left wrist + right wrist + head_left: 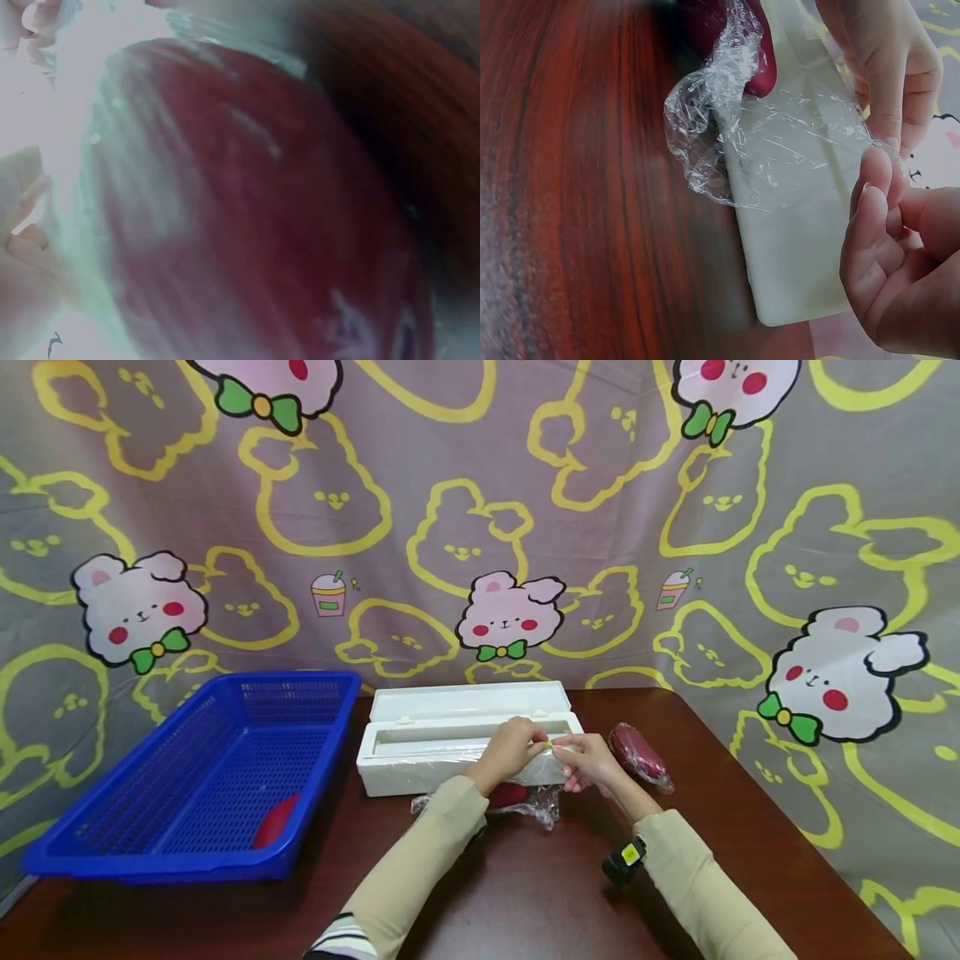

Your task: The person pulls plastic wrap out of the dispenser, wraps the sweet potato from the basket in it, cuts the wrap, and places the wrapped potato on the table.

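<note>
A white lidded cling film box stands at the middle of the table with its lid tipped back. Clear cling film hangs down its front face. At the box's right end my left hand pinches the film's edge. Close beside it, my right hand pinches the film too, fingertips nearly meeting the left's. A small yellow-green piece shows between the hands. Below them a smooth, dark red oblong thing lies against the box front, with film over it. My left forearm partly hides it in the head view.
A blue plastic basket stands on the left, holding a red thing. To the right of the box lies another dark red oblong thing wrapped in film. A patterned cloth hangs behind the brown table.
</note>
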`<state>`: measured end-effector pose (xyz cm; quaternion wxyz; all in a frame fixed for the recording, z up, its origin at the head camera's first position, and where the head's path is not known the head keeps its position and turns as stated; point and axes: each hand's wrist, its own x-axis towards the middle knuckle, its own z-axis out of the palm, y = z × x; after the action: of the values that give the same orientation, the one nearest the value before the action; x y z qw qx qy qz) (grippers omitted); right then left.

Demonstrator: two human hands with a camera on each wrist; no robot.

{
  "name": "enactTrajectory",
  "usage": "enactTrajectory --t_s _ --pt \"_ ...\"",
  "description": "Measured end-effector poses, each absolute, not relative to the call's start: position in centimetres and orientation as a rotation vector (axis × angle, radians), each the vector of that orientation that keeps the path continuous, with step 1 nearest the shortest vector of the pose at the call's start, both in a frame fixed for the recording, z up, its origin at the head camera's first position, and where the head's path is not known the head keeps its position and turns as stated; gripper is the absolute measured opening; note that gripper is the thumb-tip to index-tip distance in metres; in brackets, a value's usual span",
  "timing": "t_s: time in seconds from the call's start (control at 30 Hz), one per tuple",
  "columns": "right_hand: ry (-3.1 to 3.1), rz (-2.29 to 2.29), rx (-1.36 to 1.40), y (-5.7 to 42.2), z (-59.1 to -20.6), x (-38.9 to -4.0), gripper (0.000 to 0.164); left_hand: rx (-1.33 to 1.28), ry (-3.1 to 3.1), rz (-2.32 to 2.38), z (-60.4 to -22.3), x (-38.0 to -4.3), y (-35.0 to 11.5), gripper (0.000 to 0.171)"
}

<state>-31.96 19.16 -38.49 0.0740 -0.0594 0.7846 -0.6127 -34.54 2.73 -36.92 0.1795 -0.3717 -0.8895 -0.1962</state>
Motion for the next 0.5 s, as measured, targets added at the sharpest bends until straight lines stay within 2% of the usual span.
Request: enactTrajectory --t_s 0.27,0.5 --pt "2.347 -1.857 -0.164 19.04 -38.53 -31.98 0.036 -1.055 -2.477 -0.577 -37.60 -34.60 2.94 0.014" --pt "2.456 -1.767 -0.103 18.63 -38.17 -31.96 0.031 -1.010 -2.392 -0.276 -37.66 -34.16 2.78 0.018"
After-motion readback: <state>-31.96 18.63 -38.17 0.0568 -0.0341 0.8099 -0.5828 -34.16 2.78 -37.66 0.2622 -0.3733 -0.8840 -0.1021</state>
